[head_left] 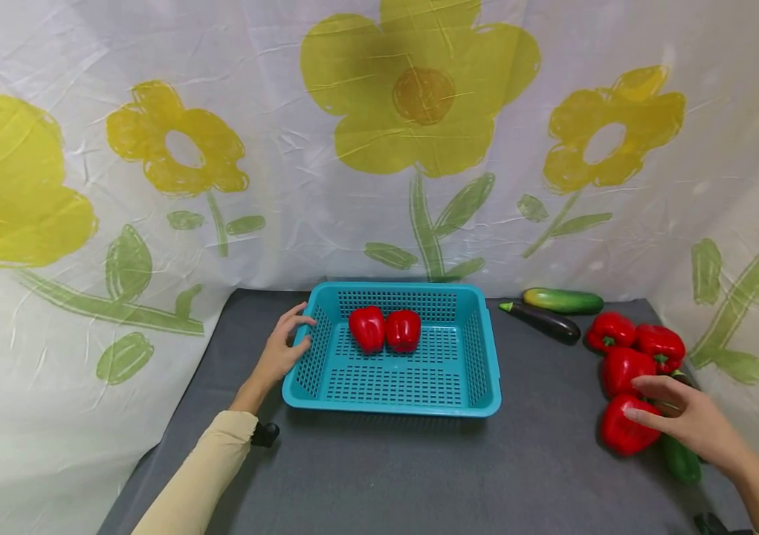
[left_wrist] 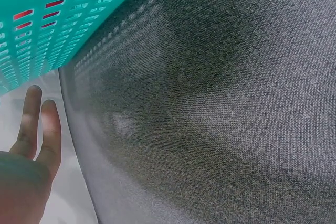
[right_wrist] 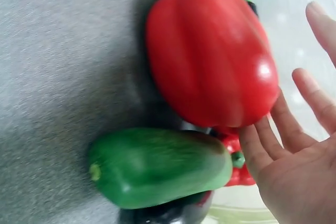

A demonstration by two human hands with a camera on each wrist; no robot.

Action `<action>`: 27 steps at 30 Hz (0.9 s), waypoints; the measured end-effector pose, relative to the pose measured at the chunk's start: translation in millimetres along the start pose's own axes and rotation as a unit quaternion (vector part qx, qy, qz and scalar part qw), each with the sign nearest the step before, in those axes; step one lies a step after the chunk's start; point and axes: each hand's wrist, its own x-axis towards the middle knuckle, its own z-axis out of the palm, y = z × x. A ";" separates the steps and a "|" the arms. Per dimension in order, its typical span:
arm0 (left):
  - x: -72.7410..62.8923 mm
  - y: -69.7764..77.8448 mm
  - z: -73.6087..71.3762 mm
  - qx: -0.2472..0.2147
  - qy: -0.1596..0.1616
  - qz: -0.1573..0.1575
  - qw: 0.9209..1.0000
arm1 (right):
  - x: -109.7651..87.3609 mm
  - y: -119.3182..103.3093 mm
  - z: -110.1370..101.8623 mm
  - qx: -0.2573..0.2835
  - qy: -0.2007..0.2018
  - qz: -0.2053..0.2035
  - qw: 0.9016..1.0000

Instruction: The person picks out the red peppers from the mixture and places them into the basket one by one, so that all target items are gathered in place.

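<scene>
Hands (head_left: 690, 421) far apart, one at red pepper (head_left: 620, 431)

Red peppers (head_left: 620, 432), turquoise basket (head_left: 392, 408) (lattice-patterned)

The left hand (head_left: 279, 356) and right hand (head_left: 692, 420) are relaxed, well apart.

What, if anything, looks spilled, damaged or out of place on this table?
Nothing stands out: no visible spill or damage. The blue basket sits upright with two red peppers inside; four more peppers lie bunched by the right hand on the grey cloth.
</scene>
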 end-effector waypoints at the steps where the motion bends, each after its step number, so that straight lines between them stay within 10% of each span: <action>1: 0.6 -4.8 0.7 -0.001 0.002 0.002 1.000 | -0.8 1.4 1.3 0.000 0.003 -0.009 1.000; 9: 3.2 -35.8 3.9 0.009 0.009 0.018 1.000 | -7.3 11.5 8.7 -0.020 0.005 -0.019 1.000; 27: 2.5 -39.4 2.8 0.014 0.006 0.021 1.000 | -6.1 10.1 18.7 -0.098 0.007 0.031 0.995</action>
